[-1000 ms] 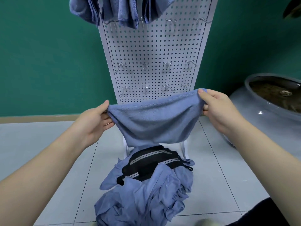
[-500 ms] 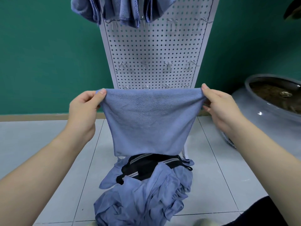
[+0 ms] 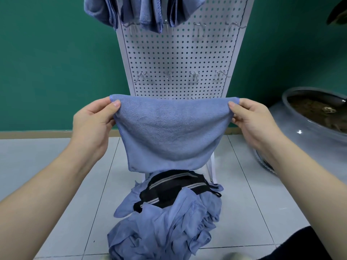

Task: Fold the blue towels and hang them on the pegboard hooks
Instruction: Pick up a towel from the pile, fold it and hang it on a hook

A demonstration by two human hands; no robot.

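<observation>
Left hand [image 3: 92,124] pinches the upper left corner of a blue towel [image 3: 169,136], thumb on the near face and fingers curled behind the cloth. Right hand [image 3: 253,122] pinches the upper right corner in the same way, thumb tip at the top edge. The towel hangs between the hands, top edge nearly level, lower edge just above the floor pile; it appears doubled over, though the layers cannot be told apart for certain.

Behind the towel stands a white pegboard [image 3: 180,53] against a green wall [image 3: 56,62]. Folded towels [image 3: 142,12] hang along its top left; a middle row of hooks [image 3: 194,76] carries nothing, and two hooks at upper right are likewise bare.

On the tiled floor [image 3: 56,156], near the pegboard's foot, lies a heap of blue towels [image 3: 165,228] with a black bag [image 3: 174,188], grey-striped, lying on its far part.

At far right sits a large grey basin [image 3: 309,147] holding brownish matter, probably soil.
</observation>
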